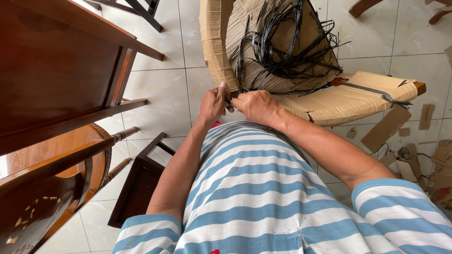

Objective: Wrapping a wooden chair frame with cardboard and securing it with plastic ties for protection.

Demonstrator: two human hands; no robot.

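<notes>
A wooden chair wrapped in corrugated cardboard (pixel 351 101) stands in front of me, with a tangle of black plastic strapping (pixel 287 44) heaped on its seat. My left hand (pixel 214 103) and my right hand (pixel 256 106) meet at the chair's near edge, close together, fingers pinched on a black strap end (pixel 232 96) where the cardboard on the arm (pixel 217 47) meets the seat. My blue and white striped shirt fills the lower view and hides what lies below the hands.
Dark wooden furniture (pixel 56 70) stands at the left with a rounded chair back (pixel 52 183) below it. A small dark stool (pixel 139 188) sits beside my left arm. Cardboard scraps (pixel 419 150) litter the white tiled floor (pixel 160 89) at right.
</notes>
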